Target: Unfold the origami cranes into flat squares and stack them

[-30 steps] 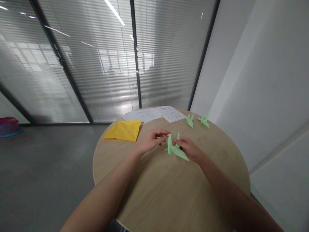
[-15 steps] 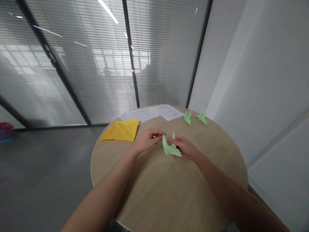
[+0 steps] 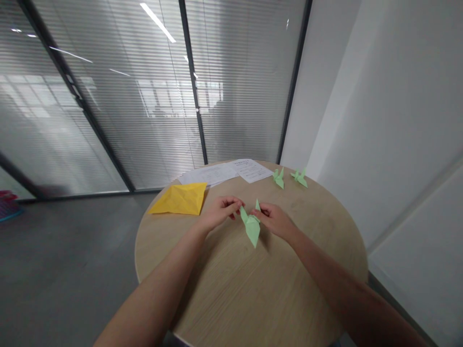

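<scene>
A light green paper crane [image 3: 252, 230] is held between my two hands above the middle of the round wooden table [image 3: 231, 289]. One wing points down toward me, and two narrow points stick up at its sides. My left hand [image 3: 221, 212] pinches the tip of the left point between thumb and fingers. On the other side, my right hand [image 3: 275, 219] grips the crane near the base of its right point. The fingers partly cover the crane's far side.
Two more green paper cranes, a nearer one [image 3: 278, 178] and a farther one [image 3: 299, 178], stand at the back right. Printed white sheets [image 3: 217, 173] lie along the far edge. A folded yellow paper [image 3: 180, 198] rests at the left. Behind is a glass partition with blinds [image 3: 238, 96].
The crane has turned so its near wing now points down toward me instead of to the right. My left fingers have closed on its left tip; my right hand keeps its hold.
</scene>
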Available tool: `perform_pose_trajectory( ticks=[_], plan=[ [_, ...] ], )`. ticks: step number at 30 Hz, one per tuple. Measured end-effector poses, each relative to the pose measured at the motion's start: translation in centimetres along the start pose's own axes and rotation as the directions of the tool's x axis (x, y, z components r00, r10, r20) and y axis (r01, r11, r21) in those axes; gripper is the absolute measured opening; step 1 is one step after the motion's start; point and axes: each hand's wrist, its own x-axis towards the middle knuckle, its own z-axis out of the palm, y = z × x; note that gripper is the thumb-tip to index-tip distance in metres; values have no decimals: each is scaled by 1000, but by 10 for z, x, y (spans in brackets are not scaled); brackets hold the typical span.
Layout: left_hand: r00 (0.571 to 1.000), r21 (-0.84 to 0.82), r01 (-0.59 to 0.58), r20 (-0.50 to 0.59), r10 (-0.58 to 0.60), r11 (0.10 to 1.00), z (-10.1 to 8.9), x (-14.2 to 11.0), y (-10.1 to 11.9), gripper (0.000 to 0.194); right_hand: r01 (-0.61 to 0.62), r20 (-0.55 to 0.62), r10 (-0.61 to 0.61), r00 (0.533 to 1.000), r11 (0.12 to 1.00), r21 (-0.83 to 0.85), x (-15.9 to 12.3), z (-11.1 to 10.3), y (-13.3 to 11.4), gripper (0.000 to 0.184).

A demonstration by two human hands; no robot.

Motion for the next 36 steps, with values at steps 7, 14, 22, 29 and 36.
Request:
perform_pose_trajectory(
  ticks=[7,14,22,29,36],
  plan=[
    [995,56,-47,-90,52,997,2,3,-4,34,183,-145,-198,969,977,-108,0,-3,-5,47],
    [975,337,-157,-98,200,928,11,1,-3,20,190,-192,-210,959,975,-117,0,-3,2,27],
    [948,375,-151,-208,242,915,19,1,-6,15,186,-237,-194,952,981,-58,-2,3,6,21],
    [950,322,-150,-215,227,935,23,1,-6,23,207,-260,-212,942,977,-47,-3,8,5,21],
    [937,354,-121,-267,224,927,27,-1,-6,24,231,-239,-246,940,969,-88,-6,13,0,20]
  ],
)
